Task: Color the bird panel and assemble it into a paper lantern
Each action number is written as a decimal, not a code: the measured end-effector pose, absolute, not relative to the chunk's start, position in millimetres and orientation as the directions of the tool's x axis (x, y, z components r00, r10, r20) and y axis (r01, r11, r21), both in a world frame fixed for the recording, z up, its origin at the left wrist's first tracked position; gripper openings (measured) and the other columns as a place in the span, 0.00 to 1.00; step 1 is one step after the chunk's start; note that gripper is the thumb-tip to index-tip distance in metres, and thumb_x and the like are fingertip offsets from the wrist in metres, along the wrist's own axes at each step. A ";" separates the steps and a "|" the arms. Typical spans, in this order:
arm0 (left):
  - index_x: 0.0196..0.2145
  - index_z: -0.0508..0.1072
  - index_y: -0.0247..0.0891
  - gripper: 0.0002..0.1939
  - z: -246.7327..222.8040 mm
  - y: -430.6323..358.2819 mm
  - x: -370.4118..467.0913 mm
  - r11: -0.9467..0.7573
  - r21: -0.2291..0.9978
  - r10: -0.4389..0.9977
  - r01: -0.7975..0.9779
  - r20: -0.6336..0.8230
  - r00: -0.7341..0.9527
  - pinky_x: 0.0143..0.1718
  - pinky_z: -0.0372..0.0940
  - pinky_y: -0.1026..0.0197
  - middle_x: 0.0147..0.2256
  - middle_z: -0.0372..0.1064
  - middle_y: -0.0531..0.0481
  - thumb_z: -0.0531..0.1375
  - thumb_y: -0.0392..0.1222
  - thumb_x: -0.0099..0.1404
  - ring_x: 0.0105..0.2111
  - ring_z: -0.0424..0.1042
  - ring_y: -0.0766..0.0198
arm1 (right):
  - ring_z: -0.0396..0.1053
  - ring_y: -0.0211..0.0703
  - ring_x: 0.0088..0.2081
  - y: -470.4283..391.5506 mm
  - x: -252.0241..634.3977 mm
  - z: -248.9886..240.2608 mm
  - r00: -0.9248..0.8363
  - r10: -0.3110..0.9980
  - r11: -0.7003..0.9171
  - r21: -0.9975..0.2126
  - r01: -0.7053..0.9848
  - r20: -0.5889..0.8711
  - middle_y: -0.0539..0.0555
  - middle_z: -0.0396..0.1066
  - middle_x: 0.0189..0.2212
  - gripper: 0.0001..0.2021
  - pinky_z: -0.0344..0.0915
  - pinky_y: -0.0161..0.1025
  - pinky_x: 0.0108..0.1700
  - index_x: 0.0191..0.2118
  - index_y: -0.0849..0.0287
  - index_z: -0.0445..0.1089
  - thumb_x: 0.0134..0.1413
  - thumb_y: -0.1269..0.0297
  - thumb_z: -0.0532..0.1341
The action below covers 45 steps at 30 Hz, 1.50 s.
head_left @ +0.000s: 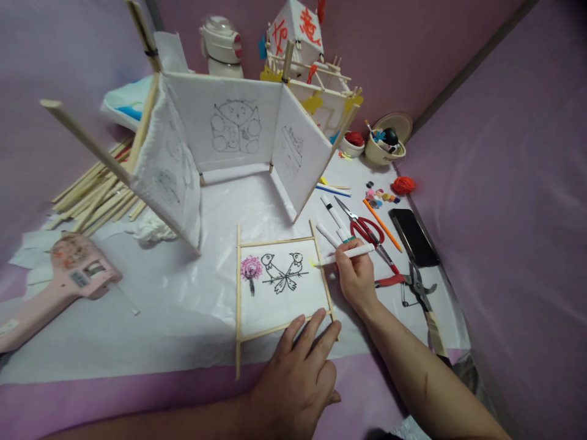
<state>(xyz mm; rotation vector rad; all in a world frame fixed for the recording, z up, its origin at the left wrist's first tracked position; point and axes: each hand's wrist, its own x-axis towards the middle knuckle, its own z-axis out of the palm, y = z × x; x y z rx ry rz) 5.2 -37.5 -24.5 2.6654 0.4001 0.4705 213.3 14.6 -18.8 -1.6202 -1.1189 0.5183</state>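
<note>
A wood-framed white panel [284,287] lies flat in front of me, drawn with two birds on a branch and a pink tree. My right hand [356,275] is closed around a white marker pen [346,253], its tip at a small yellow mark near the panel's right edge. My left hand [302,366] lies with its fingers spread over the lower right edge of the frame. Behind the panel stands a larger three-sided frame [238,122] of sticks and white cloth, with pencil-like line drawings on its faces.
At left are a pink glue gun [82,269] and a pile of wooden sticks [101,189]. Scissors [367,229], pruning shears [413,284], a phone [415,237] and red yarn [403,184] lie at right. A decorated lantern [302,61] and a small basket [385,150] stand behind.
</note>
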 end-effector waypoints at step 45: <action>0.34 0.69 0.37 0.17 -23.5 -35.3 4.5 -0.902 0.389 0.317 0.189 0.298 0.900 0.67 0.29 0.43 0.66 0.58 0.41 0.62 0.55 0.68 0.69 0.45 0.42 | 0.61 0.37 0.24 17.3 210.8 -14.2 0.475 0.843 0.006 -0.886 0.463 0.254 0.45 0.62 0.23 0.08 0.58 0.37 0.28 0.34 0.56 0.62 0.63 0.60 0.58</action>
